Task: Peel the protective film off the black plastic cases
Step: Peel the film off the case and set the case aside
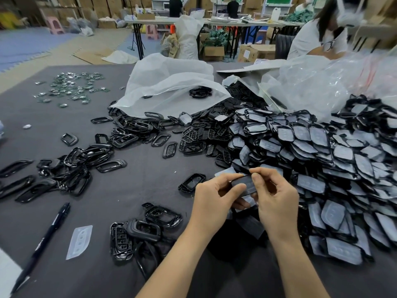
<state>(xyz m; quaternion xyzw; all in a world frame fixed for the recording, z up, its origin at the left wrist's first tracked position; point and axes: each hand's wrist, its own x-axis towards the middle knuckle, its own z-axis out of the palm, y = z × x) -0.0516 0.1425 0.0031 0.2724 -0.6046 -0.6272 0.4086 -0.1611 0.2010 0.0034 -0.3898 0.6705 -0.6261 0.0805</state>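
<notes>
I hold one black plastic case with a greyish film on its face between both hands, just above the grey table. My left hand grips its left end with thumb across the front. My right hand pinches the upper edge with thumb and forefinger. A big heap of film-covered cases spreads to the right. A small cluster of bare black cases lies near my left forearm. One peeled film lies flat at the lower left.
A black pen lies at the lower left. Black frames are scattered at the left, small metal parts at the far left. White plastic bags sit behind the heap. Another person sits at the far right.
</notes>
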